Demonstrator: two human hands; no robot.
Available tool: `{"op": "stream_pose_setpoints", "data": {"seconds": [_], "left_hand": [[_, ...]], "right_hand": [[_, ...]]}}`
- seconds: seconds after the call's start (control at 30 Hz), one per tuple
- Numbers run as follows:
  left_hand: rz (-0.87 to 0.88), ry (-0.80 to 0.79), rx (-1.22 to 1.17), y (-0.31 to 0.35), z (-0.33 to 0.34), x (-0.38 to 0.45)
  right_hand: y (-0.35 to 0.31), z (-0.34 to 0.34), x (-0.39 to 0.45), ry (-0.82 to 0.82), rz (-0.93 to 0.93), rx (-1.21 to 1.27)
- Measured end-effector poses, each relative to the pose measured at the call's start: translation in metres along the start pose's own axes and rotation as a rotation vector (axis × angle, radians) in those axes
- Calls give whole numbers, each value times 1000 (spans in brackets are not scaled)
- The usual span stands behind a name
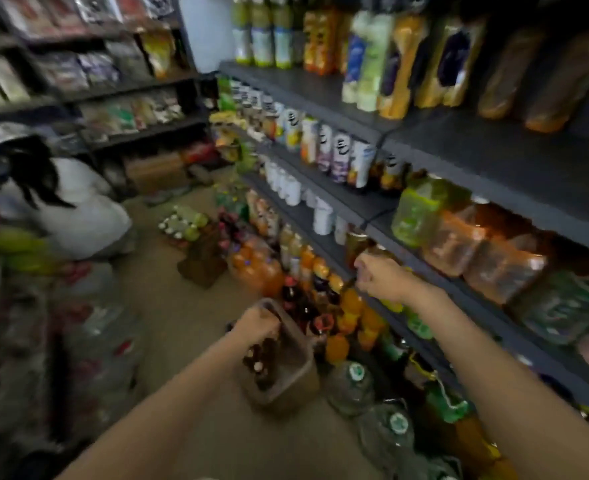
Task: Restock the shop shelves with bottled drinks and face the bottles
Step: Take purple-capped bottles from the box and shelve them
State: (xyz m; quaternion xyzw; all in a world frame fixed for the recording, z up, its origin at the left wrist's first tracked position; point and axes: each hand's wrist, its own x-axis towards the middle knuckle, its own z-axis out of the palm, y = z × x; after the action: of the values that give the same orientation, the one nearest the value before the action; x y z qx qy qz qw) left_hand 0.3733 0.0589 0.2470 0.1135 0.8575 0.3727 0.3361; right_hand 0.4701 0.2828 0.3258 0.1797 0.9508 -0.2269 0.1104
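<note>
Narrow shop aisle w/ tan floor [182, 341], dark shelving both sides; whole view motion-blurred. Shelf unit [459, 161] on the right runs several tiers: tall juice bottles [383, 64] up top, small labelled drink bottles [334, 154] on the next tier, white bottles [286, 185] below that, shrink-wrapped packs [459, 244] toward the near end. Left-side shelves [113, 84] hold packets. A second person [78, 209] in white crouches at left. Orange and dark soda bottles [320, 299] crowd the floor at the shelf foot, big clear water jugs [355, 382] nearer the camera. Brown carton [296, 368] stands on the floor, brown bottles [262, 362] inside. Left hand [256, 327] reaches into the carton, fingers curled over the bottle tops; actual grip can't tell thru blur. Right hand [379, 275] is at the low shelf edge, fingers curled, just beside an amber bottle [355, 242]; holding anything — can't tell.
</note>
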Motion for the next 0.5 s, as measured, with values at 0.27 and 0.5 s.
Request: {"op": "stream_pose_setpoints", "data": {"seconds": [0.27, 0.5], "left_hand": [[-175, 148, 111, -117, -146, 38], [-165, -15, 205, -161, -149, 101]], "right_hand": [[-89, 112, 122, -395, 70, 80], [-82, 194, 198, -521, 128, -63]]}}
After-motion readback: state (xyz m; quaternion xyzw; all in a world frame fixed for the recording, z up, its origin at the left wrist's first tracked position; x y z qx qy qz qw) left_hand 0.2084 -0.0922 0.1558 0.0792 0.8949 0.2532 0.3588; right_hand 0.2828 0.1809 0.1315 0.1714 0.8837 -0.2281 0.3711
